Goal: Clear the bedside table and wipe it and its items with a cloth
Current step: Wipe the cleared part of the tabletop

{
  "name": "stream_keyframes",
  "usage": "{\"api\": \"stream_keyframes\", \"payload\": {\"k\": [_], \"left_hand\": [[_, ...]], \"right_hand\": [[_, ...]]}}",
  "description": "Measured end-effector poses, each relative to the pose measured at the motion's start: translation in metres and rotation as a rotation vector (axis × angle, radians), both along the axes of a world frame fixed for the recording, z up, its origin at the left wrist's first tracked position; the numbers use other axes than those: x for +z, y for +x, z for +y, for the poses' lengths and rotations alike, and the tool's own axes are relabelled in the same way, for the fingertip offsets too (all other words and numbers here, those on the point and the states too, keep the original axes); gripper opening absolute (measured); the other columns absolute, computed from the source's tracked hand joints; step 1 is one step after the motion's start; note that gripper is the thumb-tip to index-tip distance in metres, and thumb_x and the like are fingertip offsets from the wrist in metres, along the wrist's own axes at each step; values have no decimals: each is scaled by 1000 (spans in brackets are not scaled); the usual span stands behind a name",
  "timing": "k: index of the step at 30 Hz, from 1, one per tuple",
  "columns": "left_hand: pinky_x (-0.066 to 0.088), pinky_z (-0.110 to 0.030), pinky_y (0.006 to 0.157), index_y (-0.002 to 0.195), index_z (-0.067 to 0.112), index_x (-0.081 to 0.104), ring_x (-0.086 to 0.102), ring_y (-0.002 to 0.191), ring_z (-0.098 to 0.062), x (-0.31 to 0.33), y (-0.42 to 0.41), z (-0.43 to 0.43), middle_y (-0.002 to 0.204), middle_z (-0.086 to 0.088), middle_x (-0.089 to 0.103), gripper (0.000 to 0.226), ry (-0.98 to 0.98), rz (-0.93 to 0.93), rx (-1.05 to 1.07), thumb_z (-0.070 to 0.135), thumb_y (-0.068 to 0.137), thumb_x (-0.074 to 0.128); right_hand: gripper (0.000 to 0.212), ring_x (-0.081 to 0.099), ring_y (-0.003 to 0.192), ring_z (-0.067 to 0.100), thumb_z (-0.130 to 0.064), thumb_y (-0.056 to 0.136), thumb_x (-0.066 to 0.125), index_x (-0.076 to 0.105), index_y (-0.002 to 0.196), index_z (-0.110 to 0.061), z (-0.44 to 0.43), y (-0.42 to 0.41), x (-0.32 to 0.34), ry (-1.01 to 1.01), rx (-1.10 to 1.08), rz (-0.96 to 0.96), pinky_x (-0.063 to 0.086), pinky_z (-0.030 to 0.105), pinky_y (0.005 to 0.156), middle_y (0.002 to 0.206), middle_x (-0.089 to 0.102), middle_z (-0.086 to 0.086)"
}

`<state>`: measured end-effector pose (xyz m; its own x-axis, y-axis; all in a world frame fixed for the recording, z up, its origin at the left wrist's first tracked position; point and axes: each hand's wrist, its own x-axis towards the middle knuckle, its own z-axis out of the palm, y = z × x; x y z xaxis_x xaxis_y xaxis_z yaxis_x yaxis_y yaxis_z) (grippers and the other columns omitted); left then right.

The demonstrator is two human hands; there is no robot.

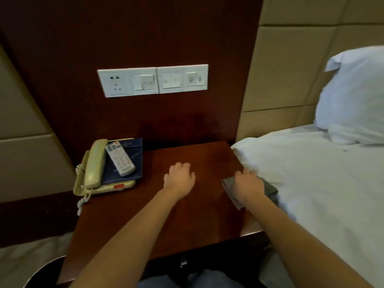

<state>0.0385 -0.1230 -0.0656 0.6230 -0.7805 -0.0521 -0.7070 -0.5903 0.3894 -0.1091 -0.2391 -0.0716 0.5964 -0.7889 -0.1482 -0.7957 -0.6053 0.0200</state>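
Right hand lies palm-down on the folded grey cloth. Its fingers reach over the cloth's far edge, but I cannot tell whether they grip it or only press on it. The cloth sits under that hand at the bedside table edge, touching the white bed sheet just to the hand's right.

Left hand is to the right hand's left, over bare wood near the table's middle, with its fingers loosely curled and holding nothing.

Farther left, beyond the left hand, the items sit in one stack: a beige telephone, a blue folder resting across its body, and a white remote lying on the folder.

The table does not look cleared yet — that seems to be the step in hand. To do it well, I would lift the remote first, since it lies loose on top and could slide off if the folder were tilted. The folder would come next. The telephone's coiled cord hangs off the table's left side, so it should be moved gently rather than pulled. The bed, to the right of the right hand, looks like the nearest place to put things — away from the cloth, so the cloth stays free for wiping.
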Motion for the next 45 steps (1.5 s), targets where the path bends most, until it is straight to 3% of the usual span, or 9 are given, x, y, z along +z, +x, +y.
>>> {"api": "stream_keyframes", "payload": {"k": [7,12,18,23,26,30,32,35,45], "left_hand": [[22,-40,116,145,14,31,23,142,-24,-43,-79,-77,152,-4,30,50,98,-70,-333,22,98,43],[11,-37,120,152,9,2,-2,148,-22,-64,-100,-108,160,-7,-6,72,291,70,-392,13,97,48],[23,-46,116,153,12,9,5,147,-26,-59,-95,-96,160,-6,-2,72,407,33,-374,13,95,52],[25,-47,114,151,13,20,13,145,-27,-49,-91,-56,160,-5,5,57,515,40,-408,10,98,42],[32,-46,111,145,13,32,26,141,-27,-48,-94,-30,159,-6,13,48,493,67,-365,9,98,40],[29,-42,114,140,11,38,19,144,-23,-55,-100,-15,157,-8,17,45,323,49,-312,11,96,46],[19,-42,118,149,11,23,8,147,-23,-62,-107,-12,159,-9,9,63,292,10,-341,11,93,52],[5,-40,121,153,11,0,-5,147,-23,-78,-113,-11,160,-10,-6,68,306,-48,-343,18,99,40],[-3,-35,120,152,14,-6,-11,146,-16,-77,-64,-82,159,-3,-14,55,240,-14,-331,29,103,14]], "right_hand": [[62,3,147,30,-40,103,23,2,153,-9,-48,-38,-46,119,14,83,9,41,119,160,3,12],[75,3,148,30,-49,99,33,-8,153,-16,-59,-40,-71,327,18,93,15,41,118,161,-10,11],[79,12,146,34,-47,98,42,2,153,-9,-37,-38,-56,235,28,131,19,41,117,159,6,21],[38,44,125,31,-27,99,40,45,132,-8,7,-43,-37,163,117,120,37,38,103,135,50,15],[29,49,119,28,-24,99,39,53,120,-11,26,-49,-28,146,188,42,28,39,110,122,60,10],[51,22,142,29,-24,99,43,30,145,-6,41,-48,-38,188,186,-77,12,38,119,153,28,15],[69,3,148,27,-27,98,47,9,153,-8,46,-46,-48,246,182,-48,5,38,120,160,3,13],[70,-11,148,25,-25,102,37,-9,152,-9,46,-47,-66,214,155,17,-2,37,120,160,-14,11],[56,-11,148,18,-37,104,9,-9,153,-16,-33,-4,-85,107,131,-108,-6,34,119,160,-15,5]]}}
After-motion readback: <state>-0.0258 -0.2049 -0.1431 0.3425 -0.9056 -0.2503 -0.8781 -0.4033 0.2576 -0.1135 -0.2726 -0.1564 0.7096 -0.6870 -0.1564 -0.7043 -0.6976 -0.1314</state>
